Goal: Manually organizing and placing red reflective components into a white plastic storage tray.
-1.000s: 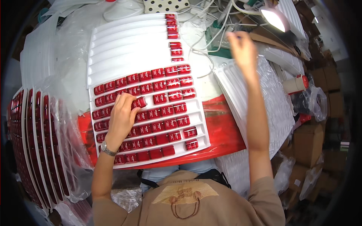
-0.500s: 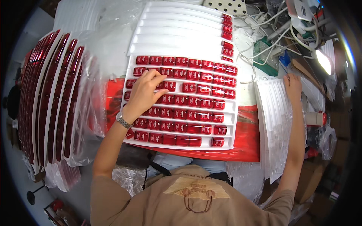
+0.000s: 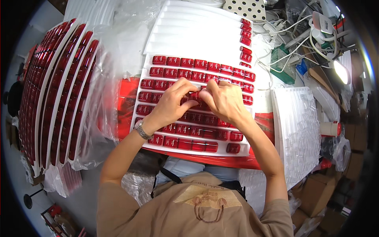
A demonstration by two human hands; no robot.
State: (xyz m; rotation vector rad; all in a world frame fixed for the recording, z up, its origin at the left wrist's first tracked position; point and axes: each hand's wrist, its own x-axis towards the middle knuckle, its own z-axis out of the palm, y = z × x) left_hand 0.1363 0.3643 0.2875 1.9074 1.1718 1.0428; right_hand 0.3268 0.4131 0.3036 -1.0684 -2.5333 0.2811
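A white ridged tray [image 3: 252,114] lies in front of me, with rows of small glossy red containers [image 3: 181,143] bearing pale print. Over its middle my left hand [image 3: 173,103] pinches one small red container [image 3: 194,96] between thumb and fingers. Against that container's other end, my right hand [image 3: 227,100] has its thumb and fingers closed. Both hands partly cover it and the rows beneath. A wristwatch circles my left wrist.
Several filled trays [image 3: 49,98] stand on edge at the left, next to clear plastic wrap [image 3: 106,91]. White ridged trays [image 3: 296,126] are stacked at the right. Beyond them are tangled cables [image 3: 272,59], a green box [image 3: 282,65] and a lit lamp [image 3: 340,69].
My right hand has come from the white trays at the right to the middle of the tray. My left hand has moved right to meet it, at the red container.
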